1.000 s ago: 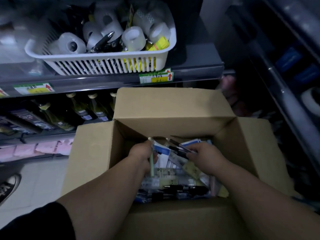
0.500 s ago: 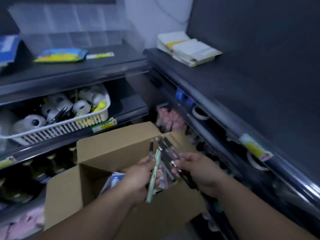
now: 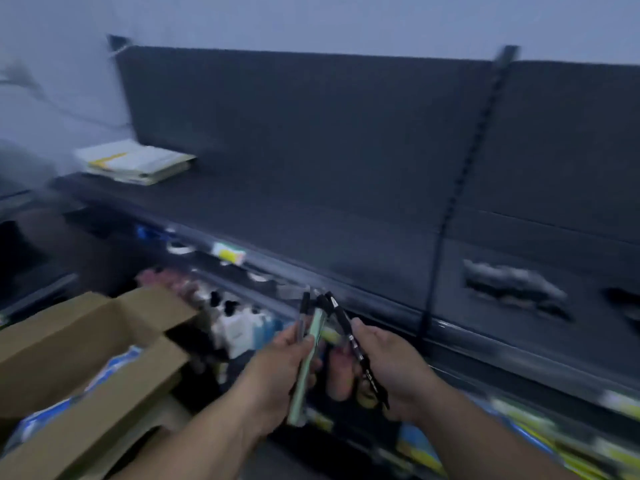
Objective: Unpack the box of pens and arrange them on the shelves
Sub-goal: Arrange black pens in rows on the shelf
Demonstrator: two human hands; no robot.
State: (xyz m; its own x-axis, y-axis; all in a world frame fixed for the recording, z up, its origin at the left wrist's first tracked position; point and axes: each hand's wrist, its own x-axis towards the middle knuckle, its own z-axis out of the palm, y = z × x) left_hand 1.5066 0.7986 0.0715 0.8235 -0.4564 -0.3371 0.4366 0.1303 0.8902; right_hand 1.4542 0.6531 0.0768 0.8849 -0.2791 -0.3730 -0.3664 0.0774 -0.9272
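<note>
My left hand (image 3: 277, 368) grips a pale green pen (image 3: 308, 362) together with a dark pen, both pointing up. My right hand (image 3: 391, 368) holds a bunch of black pens (image 3: 349, 337) that fan out toward the left hand. Both hands hover in front of the dark shelf (image 3: 311, 230), just below its front edge. The open cardboard box (image 3: 86, 344) sits at the lower left with blue and white packs showing inside. The view is blurred by motion.
A stack of paper pads (image 3: 135, 161) lies at the shelf's far left. A pile of grey items (image 3: 512, 282) lies on the shelf at the right. A slotted upright (image 3: 464, 188) divides the back panel. Lower shelves hold bottles (image 3: 239, 323) and tape rolls.
The view has swung right and up, from the box to the dark shelf. Both hands have lifted the pens out of the box and carried them toward the shelf edge.
</note>
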